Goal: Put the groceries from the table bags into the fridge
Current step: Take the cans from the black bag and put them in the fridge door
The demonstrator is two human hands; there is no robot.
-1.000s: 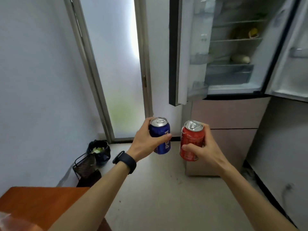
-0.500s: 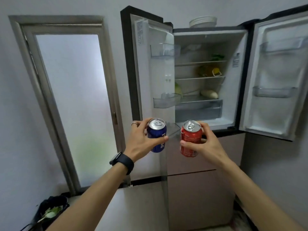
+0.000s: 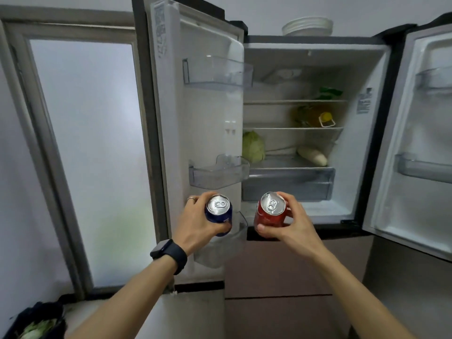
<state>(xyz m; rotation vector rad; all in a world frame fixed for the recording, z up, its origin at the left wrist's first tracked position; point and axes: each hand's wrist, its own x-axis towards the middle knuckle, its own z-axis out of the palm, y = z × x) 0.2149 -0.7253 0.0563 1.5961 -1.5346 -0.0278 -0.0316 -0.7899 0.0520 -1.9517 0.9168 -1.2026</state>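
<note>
Head view: step = carry-in, nothing placed yet.
- Left hand point(image 3: 195, 226) wraps blue soda can point(image 3: 219, 209); upright, just in front of lowest left-door bin point(image 3: 220, 250).
- Right hand point(image 3: 293, 228) grips red soda can point(image 3: 271, 211); upright, at bottom front edge of open fridge point(image 3: 318, 40).
- Next, my guess: lift blue can over bin lip, set it down; red can beside it or onto a shelf.
- Cans: tabs flat, sealed, no dents seen.

L hand point(image 3: 195, 225): ring point(image 3: 191, 198); wrist: blk smartwatch point(image 3: 171, 253).
</note>
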